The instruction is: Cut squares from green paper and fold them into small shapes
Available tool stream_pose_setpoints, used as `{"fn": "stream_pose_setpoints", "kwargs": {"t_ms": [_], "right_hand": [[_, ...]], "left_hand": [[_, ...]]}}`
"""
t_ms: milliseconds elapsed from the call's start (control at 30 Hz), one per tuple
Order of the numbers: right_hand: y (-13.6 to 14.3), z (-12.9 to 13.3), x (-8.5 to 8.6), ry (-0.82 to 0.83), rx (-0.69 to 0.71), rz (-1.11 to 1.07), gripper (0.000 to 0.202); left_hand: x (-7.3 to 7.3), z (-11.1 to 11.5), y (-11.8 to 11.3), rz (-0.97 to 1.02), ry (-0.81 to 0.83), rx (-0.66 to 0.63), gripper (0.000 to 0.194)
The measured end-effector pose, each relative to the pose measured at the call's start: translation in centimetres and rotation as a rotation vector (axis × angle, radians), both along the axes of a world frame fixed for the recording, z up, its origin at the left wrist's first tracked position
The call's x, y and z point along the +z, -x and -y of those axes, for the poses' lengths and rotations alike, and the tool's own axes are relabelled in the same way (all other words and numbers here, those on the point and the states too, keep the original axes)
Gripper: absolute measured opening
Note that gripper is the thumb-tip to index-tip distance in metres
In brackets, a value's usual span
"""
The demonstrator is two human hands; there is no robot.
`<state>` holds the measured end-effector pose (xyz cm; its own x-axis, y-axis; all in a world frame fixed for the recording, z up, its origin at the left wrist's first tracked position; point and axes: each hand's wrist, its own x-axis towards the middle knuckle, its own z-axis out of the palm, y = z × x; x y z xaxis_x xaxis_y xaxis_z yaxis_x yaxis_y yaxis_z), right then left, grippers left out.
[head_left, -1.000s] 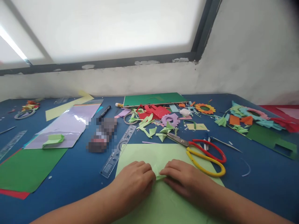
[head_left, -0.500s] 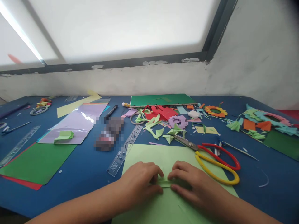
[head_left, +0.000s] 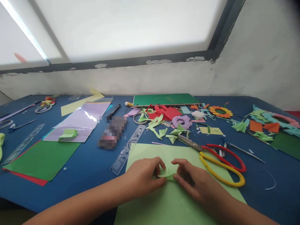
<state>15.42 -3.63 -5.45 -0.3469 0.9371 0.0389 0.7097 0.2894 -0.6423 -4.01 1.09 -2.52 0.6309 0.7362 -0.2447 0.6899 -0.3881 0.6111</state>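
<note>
A small folded light green paper [head_left: 169, 172] stands partly raised over a large light green sheet [head_left: 150, 151]. My left hand [head_left: 146, 175] is closed on its left side, thumb below and curled fingers above. At its right edge, my right hand [head_left: 195, 179] touches the paper with the thumb, its forefinger lifted and the fingers apart. Scissors [head_left: 221, 162] with one red and one yellow handle lie across the sheet's right edge. A clear ruler [head_left: 127, 150] overlaps the sheet's upper left corner.
Red, green and purple paper scraps [head_left: 164, 112] lie beyond the sheet, before a green board [head_left: 164, 99]. At left are a green sheet [head_left: 44, 159] and a purple pack [head_left: 82, 120] bearing a folded green piece [head_left: 67, 134]. A compass [head_left: 246, 151] lies right.
The small paper has opened upward from lying flat. My right forefinger has lifted and spread from the thumb. The whole view has shifted slightly, moving the table's things right.
</note>
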Motion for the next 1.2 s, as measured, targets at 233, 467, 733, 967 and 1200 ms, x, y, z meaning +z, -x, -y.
{"fn": "stream_pose_setpoints", "kwargs": {"t_ms": [233, 467, 733, 967, 1200], "right_hand": [[-0.1, -0.6, -0.4, -0.224, -0.038, 0.172, 0.028], [-0.7, -0.9, -0.5, -0.268, -0.050, 0.211, 0.032], [-1.0, -0.7, -0.1, -0.222, 0.017, 0.130, 0.028], [-0.5, -0.4, 0.6, -0.129, 0.080, 0.047, 0.019], [-0.6, -0.6, 0.6, -0.136, 0.076, 0.040, 0.024]], "left_hand": [[0.2, -0.5, -0.9, -0.126, -0.069, 0.056, 0.042], [-0.2, 0.0, -0.8, -0.017, -0.105, 0.096, 0.020], [0.1, 0.2, -0.7, 0.015, -0.015, 0.139, 0.022], [0.6, 0.0, -0.5, -0.020, 0.090, 0.099, 0.032], [0.0, 0.0, -0.2, 0.067, -0.058, 0.030, 0.011]]}}
